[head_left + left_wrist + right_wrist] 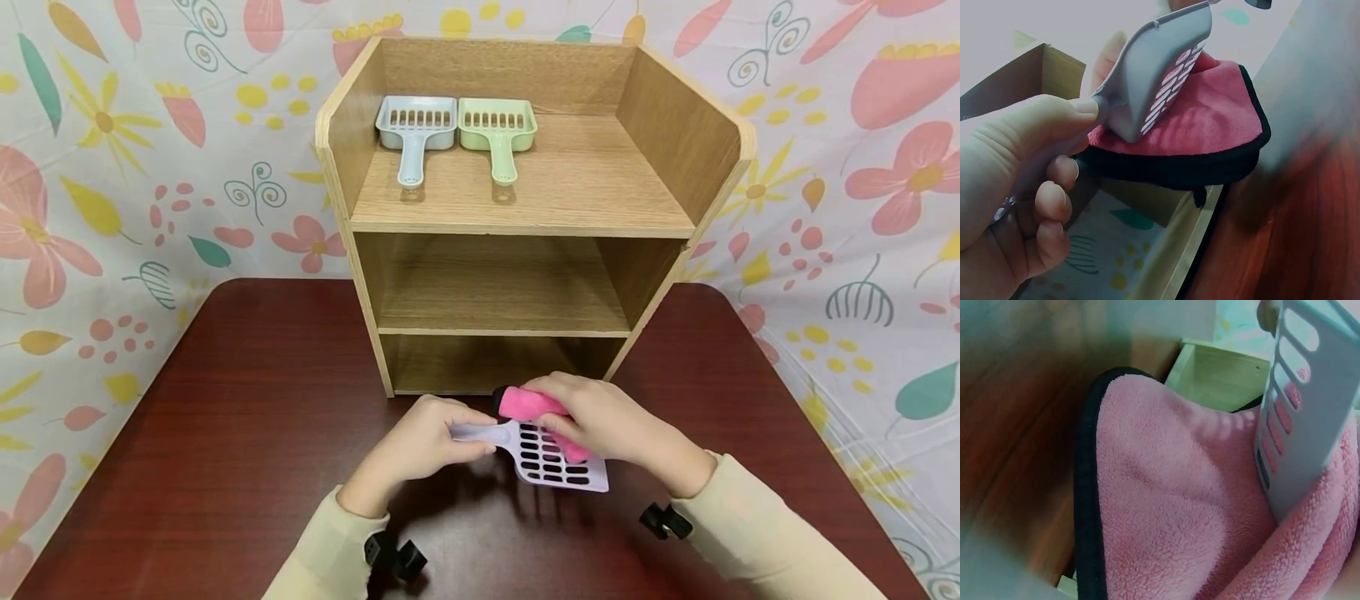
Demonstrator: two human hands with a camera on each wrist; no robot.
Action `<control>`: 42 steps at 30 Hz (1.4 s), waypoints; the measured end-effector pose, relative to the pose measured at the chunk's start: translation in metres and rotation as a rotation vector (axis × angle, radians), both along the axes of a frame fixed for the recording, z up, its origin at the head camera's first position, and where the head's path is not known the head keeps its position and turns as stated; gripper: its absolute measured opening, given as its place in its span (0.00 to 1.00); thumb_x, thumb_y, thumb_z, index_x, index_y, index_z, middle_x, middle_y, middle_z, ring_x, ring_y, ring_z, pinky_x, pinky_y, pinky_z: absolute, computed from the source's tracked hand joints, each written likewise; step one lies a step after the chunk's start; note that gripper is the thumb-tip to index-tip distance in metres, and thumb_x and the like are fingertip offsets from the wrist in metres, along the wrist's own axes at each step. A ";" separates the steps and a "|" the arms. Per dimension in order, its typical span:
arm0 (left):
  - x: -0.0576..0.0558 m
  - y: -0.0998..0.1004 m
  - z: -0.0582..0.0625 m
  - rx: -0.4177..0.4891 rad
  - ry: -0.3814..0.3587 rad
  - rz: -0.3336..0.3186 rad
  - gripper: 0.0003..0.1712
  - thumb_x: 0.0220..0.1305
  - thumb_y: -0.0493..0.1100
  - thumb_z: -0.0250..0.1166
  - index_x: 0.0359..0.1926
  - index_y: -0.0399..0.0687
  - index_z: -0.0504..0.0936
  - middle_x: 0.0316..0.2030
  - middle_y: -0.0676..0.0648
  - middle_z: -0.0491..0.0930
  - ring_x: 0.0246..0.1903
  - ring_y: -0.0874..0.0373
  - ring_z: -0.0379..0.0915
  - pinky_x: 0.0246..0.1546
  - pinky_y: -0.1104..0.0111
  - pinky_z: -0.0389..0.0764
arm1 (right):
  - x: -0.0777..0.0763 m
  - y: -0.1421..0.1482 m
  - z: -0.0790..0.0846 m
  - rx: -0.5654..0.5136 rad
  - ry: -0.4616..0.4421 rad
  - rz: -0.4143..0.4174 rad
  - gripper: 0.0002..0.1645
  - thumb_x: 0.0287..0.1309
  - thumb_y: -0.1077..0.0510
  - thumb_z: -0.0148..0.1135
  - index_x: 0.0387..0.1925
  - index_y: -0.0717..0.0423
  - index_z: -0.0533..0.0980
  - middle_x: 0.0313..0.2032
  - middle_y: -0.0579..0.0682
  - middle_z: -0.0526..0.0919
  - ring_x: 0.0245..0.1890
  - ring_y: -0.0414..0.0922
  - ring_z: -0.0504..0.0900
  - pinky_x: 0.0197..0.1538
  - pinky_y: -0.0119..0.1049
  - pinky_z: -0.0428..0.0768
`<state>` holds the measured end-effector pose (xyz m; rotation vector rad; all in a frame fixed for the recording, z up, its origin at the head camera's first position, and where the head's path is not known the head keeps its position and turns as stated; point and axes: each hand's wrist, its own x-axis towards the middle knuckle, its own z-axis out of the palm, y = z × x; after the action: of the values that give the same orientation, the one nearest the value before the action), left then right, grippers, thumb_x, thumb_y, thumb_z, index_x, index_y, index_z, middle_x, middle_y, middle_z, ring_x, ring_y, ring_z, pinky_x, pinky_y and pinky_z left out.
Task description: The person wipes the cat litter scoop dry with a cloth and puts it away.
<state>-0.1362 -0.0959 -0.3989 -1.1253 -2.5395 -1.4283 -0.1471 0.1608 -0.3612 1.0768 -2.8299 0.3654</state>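
A pale purple litter scoop with a slotted head is held above the table, its handle gripped by my left hand. In the left wrist view, the thumb presses on the handle of the scoop and the fingers curl beneath. My right hand holds a pink cloth with black edging against the scoop's head. The right wrist view shows the cloth hanging behind and around the slotted head. Most of the right hand is out of that view.
A wooden shelf unit stands at the back of the dark red table. On its top sit a blue scoop with tray and a green scoop with tray, side by side at the left. Flower-patterned cloth hangs around the table.
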 end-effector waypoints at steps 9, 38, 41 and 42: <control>-0.002 -0.005 0.002 -0.005 0.097 0.070 0.14 0.49 0.44 0.74 0.39 0.45 0.87 0.33 0.50 0.87 0.35 0.63 0.81 0.35 0.76 0.79 | -0.002 0.013 0.005 -0.038 -0.006 -0.074 0.22 0.56 0.49 0.65 0.53 0.46 0.75 0.43 0.44 0.80 0.37 0.39 0.78 0.44 0.42 0.79; 0.001 -0.002 0.002 0.022 0.006 0.034 0.14 0.49 0.42 0.73 0.39 0.45 0.88 0.33 0.50 0.87 0.32 0.68 0.78 0.32 0.78 0.78 | -0.002 0.005 0.004 -0.131 -0.083 0.007 0.24 0.54 0.50 0.67 0.54 0.44 0.76 0.44 0.41 0.81 0.41 0.35 0.77 0.46 0.36 0.78; 0.001 0.000 0.000 0.020 0.003 0.020 0.13 0.49 0.42 0.73 0.39 0.46 0.88 0.33 0.51 0.87 0.31 0.69 0.77 0.31 0.78 0.78 | -0.001 -0.001 0.003 -0.127 -0.093 0.024 0.24 0.55 0.49 0.66 0.55 0.43 0.76 0.45 0.41 0.81 0.43 0.35 0.78 0.47 0.37 0.78; 0.001 0.001 0.000 0.018 0.003 0.020 0.13 0.49 0.42 0.73 0.39 0.46 0.88 0.33 0.51 0.87 0.31 0.69 0.77 0.31 0.79 0.78 | -0.001 -0.002 0.003 -0.125 -0.096 0.024 0.24 0.55 0.48 0.66 0.55 0.43 0.76 0.45 0.41 0.81 0.43 0.36 0.78 0.47 0.38 0.78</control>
<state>-0.1347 -0.0952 -0.3991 -1.0958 -2.5227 -1.4408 -0.1479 0.1589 -0.3585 1.0977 -2.8338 0.6026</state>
